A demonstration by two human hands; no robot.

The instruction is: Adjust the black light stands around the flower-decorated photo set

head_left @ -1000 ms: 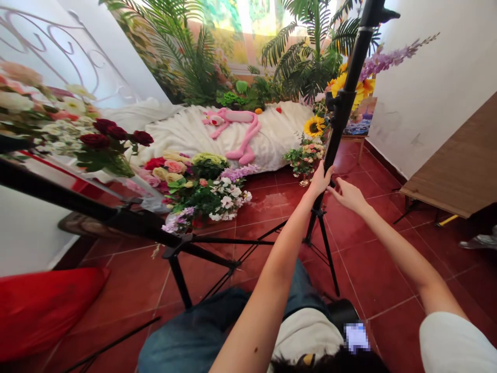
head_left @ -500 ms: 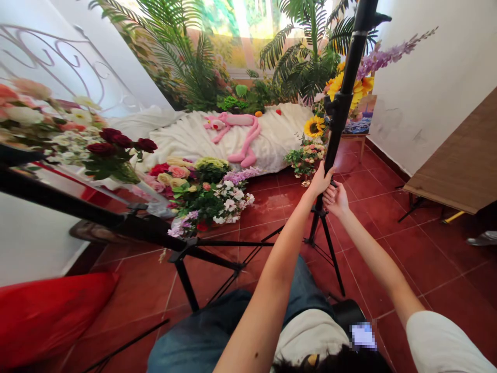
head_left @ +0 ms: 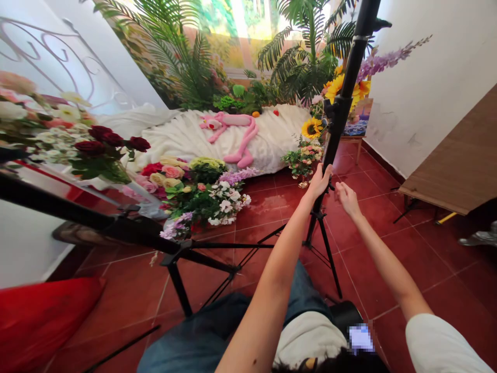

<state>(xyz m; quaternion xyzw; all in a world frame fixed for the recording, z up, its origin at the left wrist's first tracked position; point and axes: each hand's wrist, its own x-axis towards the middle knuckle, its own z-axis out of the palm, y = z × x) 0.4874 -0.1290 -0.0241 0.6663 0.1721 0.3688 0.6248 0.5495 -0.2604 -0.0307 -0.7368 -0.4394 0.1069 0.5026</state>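
A black tripod stand [head_left: 339,119] rises in front of me, tilted toward the upper right, its legs on the red tiles. My left hand [head_left: 320,181] is wrapped round its pole, just above the leg joint. To the right of the pole, my right hand [head_left: 348,199] is apart from it, beside a small black knob [head_left: 330,186]. The fingers of that hand are curled together, and whatever may be between them is too small to make out.
A second black stand [head_left: 135,230] crosses the left side. Flowers [head_left: 217,194] lie before a white draped cloth [head_left: 171,134] bearing a pink plush toy [head_left: 243,140]. A brown board [head_left: 454,155] stands right; a red cloth [head_left: 46,316] lies lower left.
My right hand has moved off the pole's knob, slightly to the right. My left hand keeps its hold on the pole. The view has shifted a little.
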